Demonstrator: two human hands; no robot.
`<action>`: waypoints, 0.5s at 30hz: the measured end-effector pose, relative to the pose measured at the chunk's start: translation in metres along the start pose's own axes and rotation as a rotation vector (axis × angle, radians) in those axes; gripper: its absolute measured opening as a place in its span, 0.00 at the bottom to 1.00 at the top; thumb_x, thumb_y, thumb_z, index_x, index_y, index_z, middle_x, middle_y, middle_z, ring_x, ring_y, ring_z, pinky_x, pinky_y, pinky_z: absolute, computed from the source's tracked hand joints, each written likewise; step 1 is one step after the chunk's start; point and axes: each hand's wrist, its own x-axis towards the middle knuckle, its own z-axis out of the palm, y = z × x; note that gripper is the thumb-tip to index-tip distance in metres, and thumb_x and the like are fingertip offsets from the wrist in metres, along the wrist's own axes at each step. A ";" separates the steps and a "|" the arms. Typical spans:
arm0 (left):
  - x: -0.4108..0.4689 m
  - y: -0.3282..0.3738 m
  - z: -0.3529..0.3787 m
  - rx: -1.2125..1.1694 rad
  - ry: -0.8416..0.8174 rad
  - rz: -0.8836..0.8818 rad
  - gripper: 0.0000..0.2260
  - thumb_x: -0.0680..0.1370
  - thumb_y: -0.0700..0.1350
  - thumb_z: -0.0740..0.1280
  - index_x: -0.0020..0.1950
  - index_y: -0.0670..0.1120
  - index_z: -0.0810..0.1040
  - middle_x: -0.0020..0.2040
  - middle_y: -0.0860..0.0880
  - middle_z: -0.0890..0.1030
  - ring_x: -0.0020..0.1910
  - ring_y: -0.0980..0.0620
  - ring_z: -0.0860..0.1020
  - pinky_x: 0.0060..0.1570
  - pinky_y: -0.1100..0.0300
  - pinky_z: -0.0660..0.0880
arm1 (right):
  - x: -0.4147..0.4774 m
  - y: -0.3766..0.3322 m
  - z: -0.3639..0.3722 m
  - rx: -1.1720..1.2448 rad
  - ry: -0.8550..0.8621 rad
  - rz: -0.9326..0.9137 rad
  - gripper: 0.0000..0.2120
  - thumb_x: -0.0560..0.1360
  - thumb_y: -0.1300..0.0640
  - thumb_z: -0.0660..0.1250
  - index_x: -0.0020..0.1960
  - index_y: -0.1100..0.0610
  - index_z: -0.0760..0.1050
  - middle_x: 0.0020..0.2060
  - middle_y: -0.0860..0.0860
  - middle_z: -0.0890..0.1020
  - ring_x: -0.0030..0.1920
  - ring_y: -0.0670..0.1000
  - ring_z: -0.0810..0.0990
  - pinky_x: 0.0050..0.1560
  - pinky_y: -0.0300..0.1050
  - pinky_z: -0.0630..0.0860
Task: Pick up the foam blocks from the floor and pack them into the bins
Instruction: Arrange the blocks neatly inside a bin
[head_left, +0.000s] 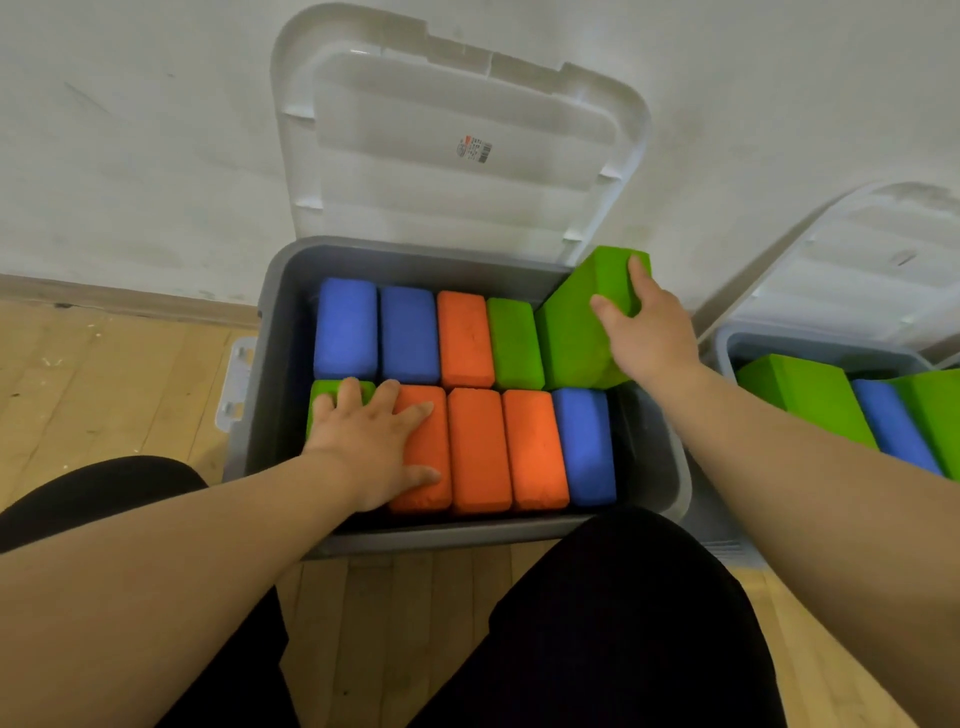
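The right hand (649, 332) grips a tilted green block (576, 322) at the far right of the bin (270, 332). The left hand (371, 441) lies flat, fingers spread, on the near blocks (478, 447).

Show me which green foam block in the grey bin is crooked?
The green foam block at the back-right corner, gripped by the right hand: it tilts up; its green neighbour and the front-left green block sit level.
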 end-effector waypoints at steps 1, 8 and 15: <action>0.001 -0.001 -0.001 0.008 0.014 0.014 0.42 0.71 0.80 0.54 0.81 0.64 0.48 0.82 0.48 0.52 0.76 0.35 0.56 0.71 0.37 0.59 | 0.002 0.000 0.005 -0.006 -0.004 -0.005 0.37 0.80 0.38 0.65 0.83 0.47 0.55 0.67 0.58 0.75 0.68 0.60 0.74 0.66 0.50 0.70; 0.020 -0.013 0.002 0.006 0.113 0.094 0.41 0.71 0.80 0.52 0.81 0.65 0.47 0.83 0.47 0.46 0.79 0.34 0.49 0.76 0.37 0.50 | -0.006 0.001 0.048 -0.052 -0.012 -0.064 0.37 0.81 0.38 0.61 0.84 0.46 0.51 0.74 0.61 0.65 0.73 0.62 0.68 0.73 0.53 0.65; 0.048 -0.009 0.002 0.010 0.130 0.100 0.43 0.71 0.80 0.47 0.82 0.64 0.43 0.84 0.48 0.43 0.81 0.35 0.45 0.78 0.36 0.45 | 0.003 0.003 0.056 -0.078 -0.006 -0.073 0.36 0.81 0.40 0.62 0.83 0.48 0.51 0.73 0.61 0.66 0.70 0.63 0.71 0.70 0.52 0.66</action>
